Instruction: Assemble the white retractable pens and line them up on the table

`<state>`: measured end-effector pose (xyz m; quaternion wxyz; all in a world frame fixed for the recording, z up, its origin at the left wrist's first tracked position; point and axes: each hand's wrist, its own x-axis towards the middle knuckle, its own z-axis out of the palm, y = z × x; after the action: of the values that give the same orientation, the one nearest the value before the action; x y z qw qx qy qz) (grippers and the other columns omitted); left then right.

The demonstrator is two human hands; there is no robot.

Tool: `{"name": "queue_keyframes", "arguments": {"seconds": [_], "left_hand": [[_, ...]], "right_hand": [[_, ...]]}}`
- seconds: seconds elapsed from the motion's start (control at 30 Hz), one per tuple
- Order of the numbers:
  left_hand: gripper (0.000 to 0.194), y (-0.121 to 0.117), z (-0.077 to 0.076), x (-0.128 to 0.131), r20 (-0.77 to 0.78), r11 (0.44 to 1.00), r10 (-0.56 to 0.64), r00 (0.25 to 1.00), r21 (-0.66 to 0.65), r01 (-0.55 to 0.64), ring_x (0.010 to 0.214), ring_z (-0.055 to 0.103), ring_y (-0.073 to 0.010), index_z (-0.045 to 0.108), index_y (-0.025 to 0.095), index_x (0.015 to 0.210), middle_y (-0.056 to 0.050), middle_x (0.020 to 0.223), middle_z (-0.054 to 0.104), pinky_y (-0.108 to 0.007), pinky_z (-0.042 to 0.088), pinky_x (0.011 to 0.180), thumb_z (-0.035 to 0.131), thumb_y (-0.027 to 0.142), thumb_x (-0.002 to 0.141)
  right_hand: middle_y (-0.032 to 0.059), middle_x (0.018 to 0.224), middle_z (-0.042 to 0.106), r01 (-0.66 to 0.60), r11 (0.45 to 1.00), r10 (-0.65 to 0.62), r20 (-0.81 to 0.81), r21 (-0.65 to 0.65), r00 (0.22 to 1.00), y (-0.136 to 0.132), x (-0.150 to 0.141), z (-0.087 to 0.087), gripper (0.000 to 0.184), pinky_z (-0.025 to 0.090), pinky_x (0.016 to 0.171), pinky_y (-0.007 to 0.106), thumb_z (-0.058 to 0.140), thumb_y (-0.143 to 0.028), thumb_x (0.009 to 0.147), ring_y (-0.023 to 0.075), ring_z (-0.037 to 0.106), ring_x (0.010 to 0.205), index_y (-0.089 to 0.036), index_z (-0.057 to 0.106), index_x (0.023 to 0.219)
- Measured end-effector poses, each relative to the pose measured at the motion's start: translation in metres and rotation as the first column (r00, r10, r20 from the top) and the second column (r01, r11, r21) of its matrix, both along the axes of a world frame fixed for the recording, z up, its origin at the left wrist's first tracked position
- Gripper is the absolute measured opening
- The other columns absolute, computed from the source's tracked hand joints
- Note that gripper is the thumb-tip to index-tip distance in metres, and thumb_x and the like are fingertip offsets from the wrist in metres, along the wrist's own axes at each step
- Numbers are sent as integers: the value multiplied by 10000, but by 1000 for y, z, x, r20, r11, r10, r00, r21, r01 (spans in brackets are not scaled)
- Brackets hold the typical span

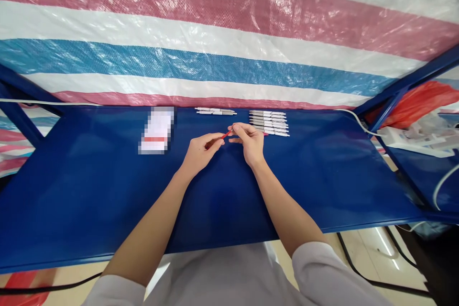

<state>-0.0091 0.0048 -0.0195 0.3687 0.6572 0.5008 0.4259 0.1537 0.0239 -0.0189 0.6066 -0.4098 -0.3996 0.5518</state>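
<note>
My left hand (201,152) and my right hand (249,141) meet over the middle of the blue table (89,191). Both are closed in a pinch on a thin red pen part (227,134), which spans the gap between them. The left fingers curl round its near end, the right fingertips grip its far end. Just behind the right hand lies a row of several white pens (268,122), side by side. Two more white pens (215,112) lie further left near the table's back edge.
A blurred white card or packet (157,130) lies on the table at the left. A striped plastic sheet (215,48) hangs behind. At the right are a white cable (355,118), a white power strip (412,138) and a red bag (419,100).
</note>
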Motion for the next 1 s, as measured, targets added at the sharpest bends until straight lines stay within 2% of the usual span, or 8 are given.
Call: {"name": "queue_keyframes", "arguments": {"seconds": [0.23,0.37,0.5,0.63,0.7,0.77,0.9,1.0], "left_hand": [[355,-1,-4,4,139,990,100,985,-117,-84,661,677,-163,741,187,1032,-55,873,762,-297,566,666,710,440,785],[305,-2,1,6,153,989,101,983,-121,-83,611,648,-142,758,188,980,-40,812,755,-289,559,651,683,431,813],[304,-4,3,8,144,990,78,986,-128,-59,590,648,-146,760,182,1001,-24,732,739,-304,568,667,654,412,835],[374,-4,-3,9,160,992,9,987,-127,12,784,716,-203,734,195,1097,-43,922,768,-357,586,804,721,387,777],[385,-4,-7,10,142,996,-29,989,-82,41,922,716,-229,719,206,1132,-50,1038,757,-377,567,891,722,353,777],[344,-3,-10,9,81,999,-37,996,-34,40,976,708,-232,717,211,1135,-49,1071,750,-381,550,933,679,327,814],[310,-4,-8,8,-54,999,-34,998,-3,34,894,724,-199,700,209,1147,-43,1055,754,-350,563,898,579,321,884],[318,-5,-4,6,-91,999,-37,995,5,37,851,724,-183,669,203,1163,-50,1048,752,-325,571,855,521,352,925]], "right_hand": [[10,869,754,-5,1000,5,13,3,1000,-1,0,1,252,590,578,241,797,-368,688,130,694,699,-217,721,876],[15,911,738,-7,998,1,86,67,996,-5,-1,2,206,577,576,235,794,-346,689,137,690,742,-212,716,824],[29,924,732,41,990,-63,160,136,985,-7,-3,2,177,571,596,238,762,-359,722,167,693,843,-208,710,797],[36,981,733,93,986,-113,143,139,983,-4,-3,-2,192,590,653,252,746,-378,738,184,701,909,-214,718,834],[33,1015,728,112,986,-125,111,120,986,-1,-2,-4,237,606,712,278,737,-409,745,172,708,876,-222,717,890],[26,1029,719,129,986,-136,69,107,988,1,0,-5,295,613,778,313,730,-446,747,157,710,839,-233,708,950],[8,1007,689,173,981,-171,-29,91,985,5,5,-5,346,612,823,347,709,-474,764,136,700,816,-256,684,1032],[-7,1009,663,239,969,-235,-67,62,970,6,12,-4,362,613,802,344,665,-475,794,118,670,825,-292,661,1106]]}}
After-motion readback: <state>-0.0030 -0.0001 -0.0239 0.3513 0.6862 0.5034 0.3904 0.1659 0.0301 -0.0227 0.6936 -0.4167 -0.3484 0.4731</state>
